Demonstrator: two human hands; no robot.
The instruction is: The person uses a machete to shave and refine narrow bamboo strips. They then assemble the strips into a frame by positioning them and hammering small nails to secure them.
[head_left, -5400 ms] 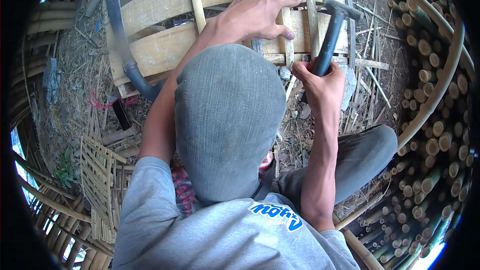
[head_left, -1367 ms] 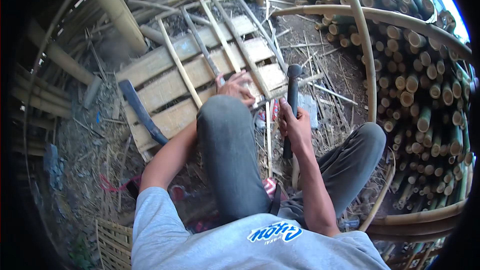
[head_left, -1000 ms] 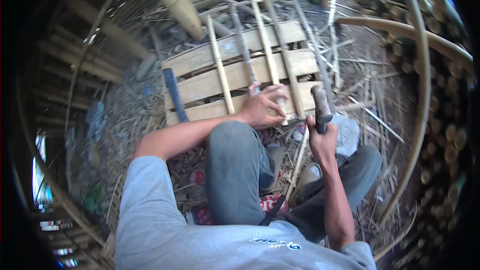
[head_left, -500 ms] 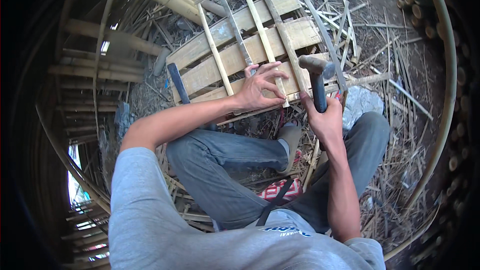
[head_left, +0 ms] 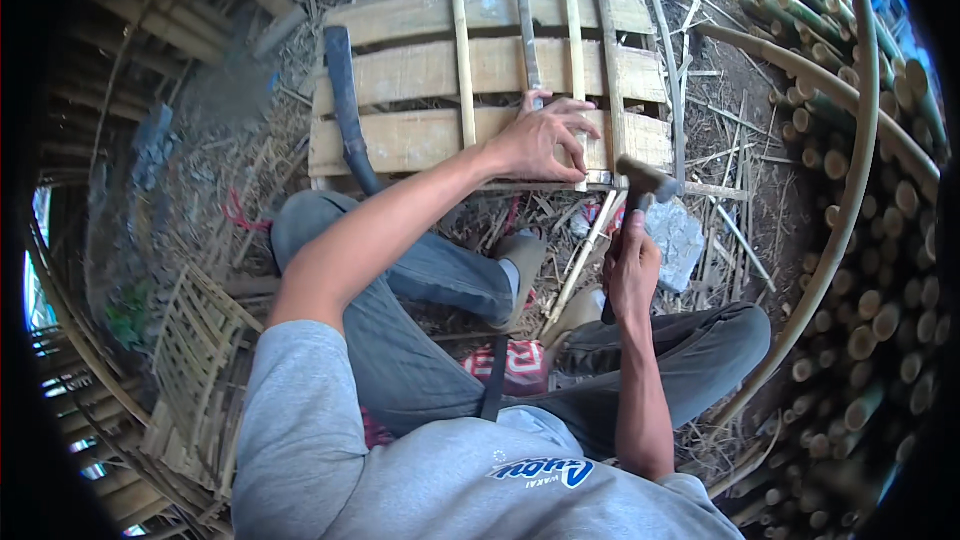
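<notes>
Pale wooden boards (head_left: 400, 73) lie crosswise in front of me, with several long bamboo strips running over them. My left hand (head_left: 545, 143) rests at the near end of one light bamboo strip (head_left: 575, 40). Its thumb and forefinger are pinched together there, and whatever small thing they hold is hidden; the other fingers are raised and bent. In my right hand (head_left: 633, 265) is a hammer (head_left: 648, 178), gripped by its dark handle. The hammer head hangs just right of my left fingertips, near the boards' front edge, apart from the strip.
A dark curved blade-like tool (head_left: 345, 90) leans at the boards' left end. A grey stone (head_left: 672, 245) sits right of my feet. Cut bamboo poles (head_left: 860, 340) are stacked at right, behind a bent pole (head_left: 865, 140). A woven bamboo panel (head_left: 200, 360) stands at left.
My right hand and the hammer have drawn back from the boards' front edge. My left hand keeps its pinch at the strip's end. The whole view has shifted and turned.
</notes>
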